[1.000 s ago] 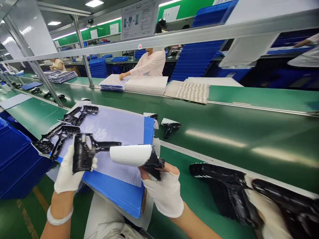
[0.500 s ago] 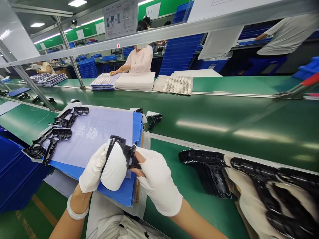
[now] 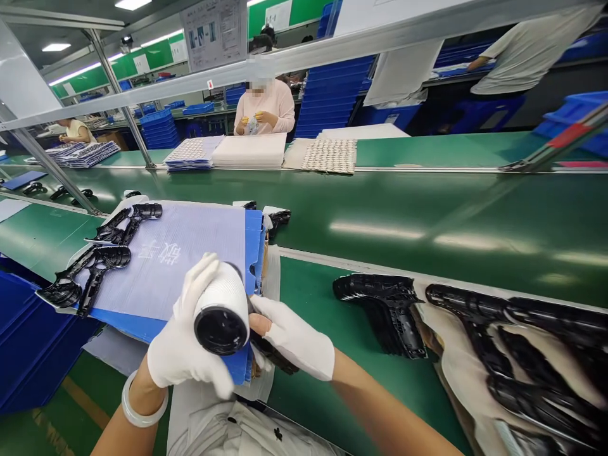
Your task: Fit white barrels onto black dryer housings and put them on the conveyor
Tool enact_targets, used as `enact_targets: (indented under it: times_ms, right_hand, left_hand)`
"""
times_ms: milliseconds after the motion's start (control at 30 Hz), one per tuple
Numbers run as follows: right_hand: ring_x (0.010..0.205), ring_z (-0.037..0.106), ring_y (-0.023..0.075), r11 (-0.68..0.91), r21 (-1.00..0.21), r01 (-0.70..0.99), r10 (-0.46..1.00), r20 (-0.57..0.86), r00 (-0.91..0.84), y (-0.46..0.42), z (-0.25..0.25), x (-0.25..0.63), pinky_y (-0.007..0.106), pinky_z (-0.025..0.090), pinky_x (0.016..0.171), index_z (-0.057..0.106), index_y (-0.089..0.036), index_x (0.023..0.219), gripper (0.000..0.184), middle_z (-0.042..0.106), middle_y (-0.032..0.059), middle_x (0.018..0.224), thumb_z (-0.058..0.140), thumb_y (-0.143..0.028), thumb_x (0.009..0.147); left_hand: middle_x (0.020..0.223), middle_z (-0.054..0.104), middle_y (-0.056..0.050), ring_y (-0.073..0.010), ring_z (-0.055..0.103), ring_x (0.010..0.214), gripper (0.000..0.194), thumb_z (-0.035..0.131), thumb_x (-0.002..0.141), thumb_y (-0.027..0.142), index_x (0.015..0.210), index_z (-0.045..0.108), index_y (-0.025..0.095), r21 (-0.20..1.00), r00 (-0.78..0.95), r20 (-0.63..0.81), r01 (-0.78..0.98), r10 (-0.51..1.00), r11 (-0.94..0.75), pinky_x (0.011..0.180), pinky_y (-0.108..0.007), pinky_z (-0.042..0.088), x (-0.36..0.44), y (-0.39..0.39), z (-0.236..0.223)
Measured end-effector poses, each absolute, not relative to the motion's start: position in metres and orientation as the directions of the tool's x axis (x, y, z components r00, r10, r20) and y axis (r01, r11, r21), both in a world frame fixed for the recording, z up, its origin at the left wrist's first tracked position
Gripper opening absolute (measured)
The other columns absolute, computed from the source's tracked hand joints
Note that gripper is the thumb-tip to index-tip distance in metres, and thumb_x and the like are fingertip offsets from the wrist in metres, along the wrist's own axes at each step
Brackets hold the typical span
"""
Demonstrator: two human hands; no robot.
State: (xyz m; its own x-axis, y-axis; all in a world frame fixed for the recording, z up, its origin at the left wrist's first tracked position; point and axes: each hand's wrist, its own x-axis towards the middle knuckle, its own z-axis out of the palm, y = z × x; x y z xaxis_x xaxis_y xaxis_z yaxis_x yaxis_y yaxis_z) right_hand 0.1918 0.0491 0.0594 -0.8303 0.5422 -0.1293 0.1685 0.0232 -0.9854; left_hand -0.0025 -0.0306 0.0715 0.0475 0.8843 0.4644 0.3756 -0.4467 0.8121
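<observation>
A pistol-shaped plastic housing with a white ribbed barrel is in front of me, its round black open end facing me. My left hand, in a white glove, cups the barrel from the left; its fingers lie along the top and one digit sticks out below. My gloved right hand is closed around the black handle, which points down to the right. Bare fingertips show on that hand. Behind the housing lies a translucent sheet on a blue board, with black housing halves at its left side.
More black housings lie at the right, some on pale wrapping. A green conveyor runs across, with small black-and-white parts by the board. A metal rail crosses overhead. A co-worker sits opposite.
The housing has turned, so its round open end now faces me instead of its ribbed side. My left hand has shifted its fingers over the barrel. The view has swung slightly right.
</observation>
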Motion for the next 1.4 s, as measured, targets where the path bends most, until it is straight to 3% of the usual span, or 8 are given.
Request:
enact_targets:
  times_ms: [100,200,333,500,733,967,1167,1400]
  right_hand:
    - [0.043,0.050,0.0116,-0.253,-0.961,0.111,0.381,-0.205,-0.901,0.044,0.054,0.189,0.023,0.042,0.044,0.050,-0.019,0.075,0.060,0.056,-0.0007,0.053,0.046,-0.079,0.084]
    - [0.044,0.051,0.0119,-0.411,-0.904,0.120,0.242,-0.235,-0.941,0.040,0.040,0.186,0.024,0.045,0.045,0.057,-0.016,0.065,0.067,0.057,0.0021,0.052,0.049,-0.081,0.081]
    - [0.033,0.045,0.0125,-0.678,-0.717,0.164,0.060,-0.277,-0.959,0.036,0.029,0.189,0.024,0.039,0.038,0.058,-0.015,0.066,0.074,0.047,-0.0008,0.041,0.033,-0.082,0.086]
    - [0.030,0.043,0.0105,-0.887,-0.459,-0.045,0.218,-0.333,-0.917,0.020,0.053,0.205,0.019,0.032,0.036,0.054,-0.019,0.090,0.072,0.048,-0.0063,0.044,0.012,-0.077,0.093]
    - [0.047,0.059,0.0135,-0.784,-0.599,-0.165,0.360,-0.222,-0.906,-0.001,0.072,0.207,0.018,0.039,0.047,0.047,-0.020,0.081,0.062,0.066,0.0059,0.055,0.070,-0.075,0.066]
    - [0.043,0.054,0.0138,-0.707,-0.682,-0.187,0.406,-0.175,-0.897,-0.004,0.063,0.198,0.022,0.040,0.045,0.046,-0.019,0.076,0.059,0.065,0.0076,0.054,0.068,-0.074,0.067]
    - [0.048,0.058,0.0151,-0.715,-0.676,-0.178,0.404,-0.191,-0.895,-0.005,0.062,0.198,0.025,0.044,0.052,0.045,-0.020,0.077,0.058,0.068,0.0101,0.059,0.067,-0.072,0.067]
    - [0.056,0.054,0.0141,-0.585,-0.781,-0.218,0.491,-0.126,-0.862,-0.001,0.058,0.201,0.024,0.042,0.054,0.051,-0.018,0.077,0.049,0.062,0.0054,0.062,0.067,-0.064,0.070]
  left_hand:
    - [0.126,0.066,-0.014,-0.0407,0.060,0.122,0.102,0.086,0.050,0.068,0.137,0.055,0.024,0.691,0.073,0.576,0.490,0.814,-0.532,0.111,-0.061,0.040,0.003,-0.024,0.079]
    - [0.096,0.071,-0.008,-0.0315,0.069,0.087,0.074,0.090,0.051,0.060,0.111,0.068,0.022,0.692,0.001,0.595,0.508,0.804,-0.513,0.084,-0.048,0.056,0.010,-0.021,0.084]
    - [0.104,0.071,-0.005,-0.0253,0.069,0.087,0.078,0.093,0.055,0.047,0.124,0.061,0.029,0.815,-0.101,0.522,0.354,0.847,-0.460,0.079,-0.039,0.058,0.016,-0.023,0.080]
    - [0.132,0.062,-0.007,-0.0270,0.059,0.123,0.077,0.089,0.069,0.024,0.135,0.051,0.036,0.790,-0.130,0.572,0.353,0.810,-0.501,0.106,-0.045,0.047,0.011,-0.025,0.065]
    - [0.130,0.061,-0.009,-0.0266,0.060,0.119,0.056,0.075,0.083,0.046,0.134,0.056,0.031,0.907,-0.167,0.417,0.147,0.893,-0.396,0.102,-0.040,0.050,0.009,-0.028,0.058]
    - [0.118,0.066,-0.006,-0.0242,0.065,0.106,0.055,0.079,0.078,0.046,0.127,0.059,0.028,0.884,-0.345,0.421,0.363,0.839,-0.294,0.091,-0.035,0.056,0.028,-0.030,0.064]
    - [0.107,0.070,-0.006,-0.0091,0.056,0.049,0.043,0.039,0.099,0.055,0.115,0.066,0.025,0.972,-0.473,0.214,0.189,0.855,-0.139,0.039,-0.022,0.045,0.036,-0.028,0.069]
    - [0.114,0.069,-0.009,-0.0124,0.059,0.057,0.055,0.044,0.094,0.064,0.128,0.060,0.025,0.964,-0.354,0.265,0.111,0.897,-0.241,0.044,-0.024,0.048,0.035,-0.030,0.065]
